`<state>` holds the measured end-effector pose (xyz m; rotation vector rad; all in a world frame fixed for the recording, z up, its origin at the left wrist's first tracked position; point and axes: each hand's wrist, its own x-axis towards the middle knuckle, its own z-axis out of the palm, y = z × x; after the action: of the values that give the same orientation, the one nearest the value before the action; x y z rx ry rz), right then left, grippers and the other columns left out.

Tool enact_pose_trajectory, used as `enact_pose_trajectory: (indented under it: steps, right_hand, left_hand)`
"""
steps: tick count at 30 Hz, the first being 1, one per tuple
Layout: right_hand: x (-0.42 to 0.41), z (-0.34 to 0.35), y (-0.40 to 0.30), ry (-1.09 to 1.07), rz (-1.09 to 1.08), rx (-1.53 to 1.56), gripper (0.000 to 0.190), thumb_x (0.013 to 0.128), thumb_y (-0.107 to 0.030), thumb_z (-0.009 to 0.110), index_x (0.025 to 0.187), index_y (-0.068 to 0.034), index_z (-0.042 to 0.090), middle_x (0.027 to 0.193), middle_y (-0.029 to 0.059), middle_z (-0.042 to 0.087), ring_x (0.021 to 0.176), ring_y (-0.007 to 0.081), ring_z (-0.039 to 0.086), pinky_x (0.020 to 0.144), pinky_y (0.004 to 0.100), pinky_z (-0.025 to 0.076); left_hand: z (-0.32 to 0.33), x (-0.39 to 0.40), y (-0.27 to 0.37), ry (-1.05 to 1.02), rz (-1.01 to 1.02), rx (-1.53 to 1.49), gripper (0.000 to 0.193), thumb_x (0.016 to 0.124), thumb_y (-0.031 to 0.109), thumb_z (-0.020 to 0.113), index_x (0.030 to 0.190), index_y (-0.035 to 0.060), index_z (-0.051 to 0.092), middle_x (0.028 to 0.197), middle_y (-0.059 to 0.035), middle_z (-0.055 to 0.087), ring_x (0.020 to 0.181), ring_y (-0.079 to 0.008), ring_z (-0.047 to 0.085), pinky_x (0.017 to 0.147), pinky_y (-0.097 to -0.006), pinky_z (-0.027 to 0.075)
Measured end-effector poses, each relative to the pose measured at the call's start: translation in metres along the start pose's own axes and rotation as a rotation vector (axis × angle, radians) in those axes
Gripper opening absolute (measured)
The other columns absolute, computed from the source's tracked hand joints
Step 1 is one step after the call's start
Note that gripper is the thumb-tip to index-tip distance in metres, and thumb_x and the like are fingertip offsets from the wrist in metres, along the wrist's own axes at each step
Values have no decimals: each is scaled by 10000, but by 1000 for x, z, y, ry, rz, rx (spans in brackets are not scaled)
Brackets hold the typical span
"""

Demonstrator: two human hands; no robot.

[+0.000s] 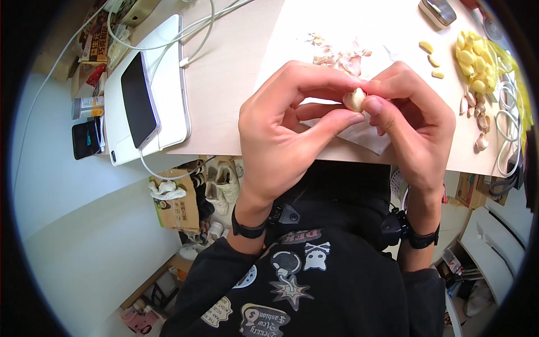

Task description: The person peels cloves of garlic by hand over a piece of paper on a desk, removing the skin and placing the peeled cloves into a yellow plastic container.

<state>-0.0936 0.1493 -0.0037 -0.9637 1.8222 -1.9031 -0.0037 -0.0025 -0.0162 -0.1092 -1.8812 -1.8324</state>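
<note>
Between the fingertips of my left hand (282, 122) and my right hand (417, 122) is a garlic clove (355, 100), pinched from both sides above the table's front edge. Papery garlic skins (343, 59) lie on a white sheet (290, 46) just beyond my fingers. To the right of them, several peeled cloves (434, 61) lie in a loose row. A yellow net bag (499, 59) is at the far right, with a heap of peeled cloves (476, 59) at it. Several unpeeled cloves (470, 101) lie nearer the front edge.
On the left, a phone (137, 101) rests on a white tablet case (172, 92), with white cables (210, 19) running over it. A small lidded case (438, 12) sits at the back right. Coiled white cable (507, 122) lies along the right side. Shoes (223, 185) are below the table.
</note>
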Motion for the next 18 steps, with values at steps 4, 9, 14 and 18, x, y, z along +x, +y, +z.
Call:
enact_pose_trajectory:
  steps: [4,9,14,18]
  right_hand:
    - [0,-1,0,2,-11,-47,91,909,35,617,987,60,655,867,55,606,718,69,543,601,194,414]
    - [0,0,-3,18,-110,-198,112,909,65,584,998,75,651,858,63,616,707,72,565,593,189,431]
    - [-2,5,-1,83,-145,-275,126,894,114,572,991,82,646,847,81,633,694,92,609,604,198,483]
    - [-3,6,0,101,-204,-379,126,882,135,576,978,84,640,827,86,638,695,104,630,604,211,518]
  left_hand:
    - [0,-1,-2,1,3,-10,395,782,-198,682,1140,-81,562,1103,-155,605,1002,-226,666,852,-319,616]
    - [1,0,0,20,-20,5,378,775,-202,683,1119,-73,590,1092,-147,595,994,-222,664,848,-311,612]
    - [-2,0,-4,19,74,109,369,759,-193,705,1097,-66,628,1097,-141,585,966,-206,659,851,-298,590]
    - [-2,0,-3,12,90,138,365,757,-190,709,1092,-62,637,1095,-140,587,965,-202,661,855,-296,586]
